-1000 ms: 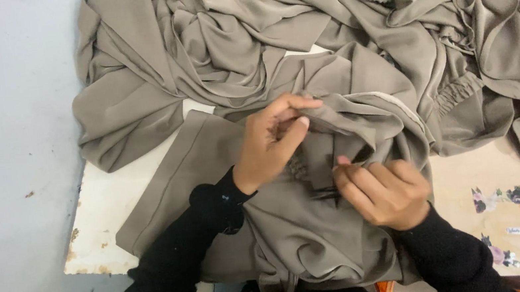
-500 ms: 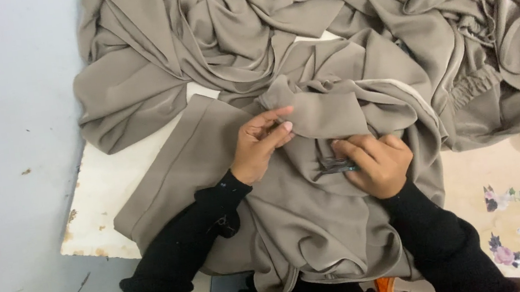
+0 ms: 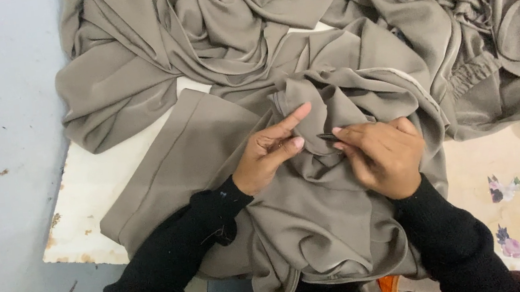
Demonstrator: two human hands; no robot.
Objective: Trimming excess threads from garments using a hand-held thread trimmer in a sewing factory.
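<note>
Single head-worn view, steeply downward and close over a white table (image 3: 89, 195) heaped with taupe fabric (image 3: 300, 40).

Bare white table (image 3: 89, 195) strip open at left; heaped taupe fabric (image 3: 244, 27) crowding everything ahead and right.
</note>
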